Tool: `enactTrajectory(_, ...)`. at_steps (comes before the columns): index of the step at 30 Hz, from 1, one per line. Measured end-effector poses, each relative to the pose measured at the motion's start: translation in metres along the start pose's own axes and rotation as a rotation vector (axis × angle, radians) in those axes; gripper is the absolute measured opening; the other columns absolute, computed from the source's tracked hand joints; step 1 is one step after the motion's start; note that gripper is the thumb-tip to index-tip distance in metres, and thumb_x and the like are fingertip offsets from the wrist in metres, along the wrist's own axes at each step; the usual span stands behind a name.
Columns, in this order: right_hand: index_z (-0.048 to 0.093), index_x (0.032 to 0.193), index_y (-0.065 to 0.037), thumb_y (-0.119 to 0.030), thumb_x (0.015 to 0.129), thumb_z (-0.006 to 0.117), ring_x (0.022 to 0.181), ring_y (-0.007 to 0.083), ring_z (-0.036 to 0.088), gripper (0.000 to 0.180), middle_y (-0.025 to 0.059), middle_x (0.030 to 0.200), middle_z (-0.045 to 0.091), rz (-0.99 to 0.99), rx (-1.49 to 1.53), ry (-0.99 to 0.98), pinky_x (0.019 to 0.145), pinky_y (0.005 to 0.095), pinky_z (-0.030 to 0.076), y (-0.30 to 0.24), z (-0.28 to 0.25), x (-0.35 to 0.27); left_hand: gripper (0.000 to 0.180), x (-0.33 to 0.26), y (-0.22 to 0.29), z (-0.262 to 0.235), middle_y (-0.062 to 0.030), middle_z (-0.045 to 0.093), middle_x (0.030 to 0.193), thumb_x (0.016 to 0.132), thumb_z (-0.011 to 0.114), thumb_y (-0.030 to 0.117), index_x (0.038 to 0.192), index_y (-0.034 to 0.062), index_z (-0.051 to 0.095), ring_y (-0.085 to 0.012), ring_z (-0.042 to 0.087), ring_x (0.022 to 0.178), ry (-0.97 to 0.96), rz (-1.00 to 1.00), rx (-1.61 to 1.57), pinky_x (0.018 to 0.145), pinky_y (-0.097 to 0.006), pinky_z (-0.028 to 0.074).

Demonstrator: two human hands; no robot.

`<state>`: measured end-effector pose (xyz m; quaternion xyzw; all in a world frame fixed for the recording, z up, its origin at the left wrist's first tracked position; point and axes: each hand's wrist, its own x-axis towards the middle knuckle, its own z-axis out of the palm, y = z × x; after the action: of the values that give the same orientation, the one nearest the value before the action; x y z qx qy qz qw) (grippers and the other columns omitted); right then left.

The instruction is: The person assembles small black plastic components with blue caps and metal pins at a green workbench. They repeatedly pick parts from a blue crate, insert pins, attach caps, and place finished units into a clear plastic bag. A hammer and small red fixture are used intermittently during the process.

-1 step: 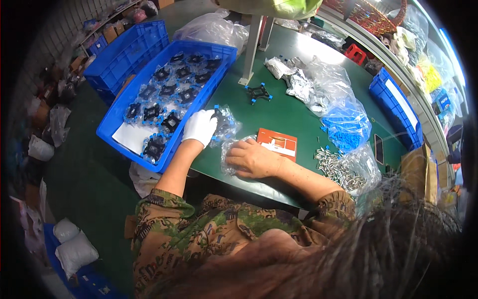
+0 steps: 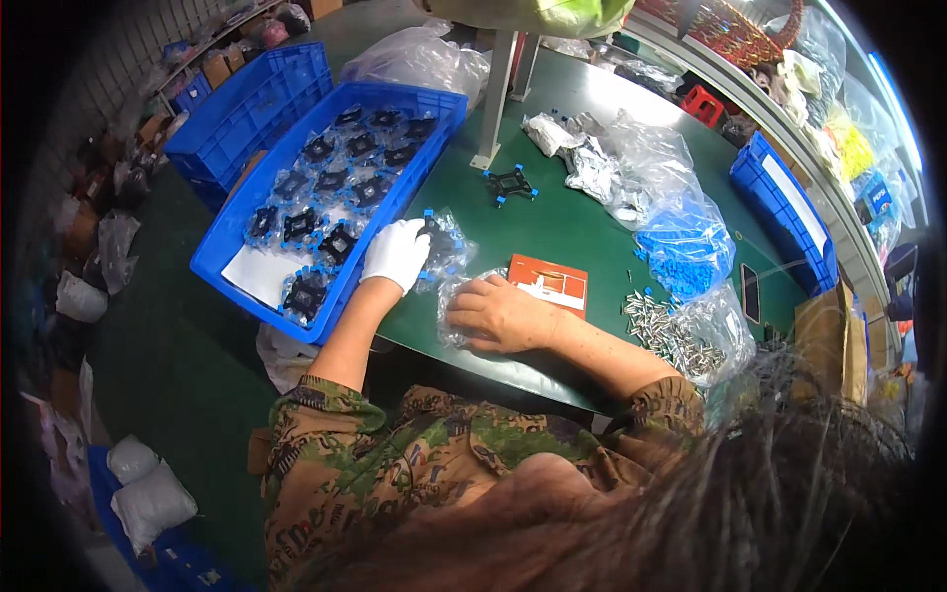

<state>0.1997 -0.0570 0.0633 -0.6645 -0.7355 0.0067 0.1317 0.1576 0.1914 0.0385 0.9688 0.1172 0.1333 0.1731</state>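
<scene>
Your white-gloved left hand (image 2: 397,252) holds a bagged black bracket (image 2: 441,240) on the green bench (image 2: 582,232); bare right hand (image 2: 498,314) covers crinkly clear plastic (image 2: 451,331), grip unclear. Blue crate (image 2: 258,304) holds bagged X-shaped brackets (image 2: 338,241).

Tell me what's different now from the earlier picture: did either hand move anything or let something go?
Nothing visibly changed; the picture as a whole only sits very slightly differently. The gloved left hand is still at the bagged black piece, and the bare right hand is still on the clear bag. The blue crate and loose black piece stayed put.
</scene>
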Motion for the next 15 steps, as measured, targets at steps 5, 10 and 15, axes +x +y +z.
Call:
enactTrajectory(5, 0.065, 0.126, -0.012, -0.038, 0.088, 0.072, 0.124, 0.0283, 0.055, 0.047, 0.0072, 0.126, 0.062, -0.006, 0.052, 0.014, 0.098, 0.0458, 0.046, 0.004, -0.001, -0.003, 0.033, 0.002, -0.003, 0.004, -0.0214, 0.071, 0.111, 0.095, 0.058, 0.028, 0.116, 0.0056, 0.070, -0.0402, 0.067, 0.102, 0.027, 0.033, -0.019, 0.091, -0.050, 0.053)
enactTrajectory(10, 0.065, 0.127, -0.012, -0.040, 0.089, 0.071, 0.125, 0.0280, 0.054, 0.047, 0.0072, 0.129, 0.062, 0.013, 0.045, -0.015, 0.099, 0.0461, 0.046, 0.003, -0.001, -0.002, 0.032, 0.002, 0.005, -0.003, -0.0206, 0.071, 0.109, 0.095, 0.058, 0.027, 0.115, 0.0064, 0.072, -0.0393, 0.067, 0.102, -0.029, 0.080, 0.051, 0.092, -0.049, 0.053)
enactTrajectory(15, 0.065, 0.127, -0.012, -0.039, 0.089, 0.071, 0.125, 0.0275, 0.054, 0.047, 0.0070, 0.128, 0.062, 0.009, 0.035, 0.031, 0.098, 0.0460, 0.046, 0.005, 0.003, -0.004, 0.032, 0.003, 0.002, -0.005, -0.0220, 0.070, 0.112, 0.095, 0.058, 0.026, 0.115, 0.0050, 0.072, -0.0398, 0.066, 0.105, -0.055, 0.084, 0.031, 0.094, -0.049, 0.052)
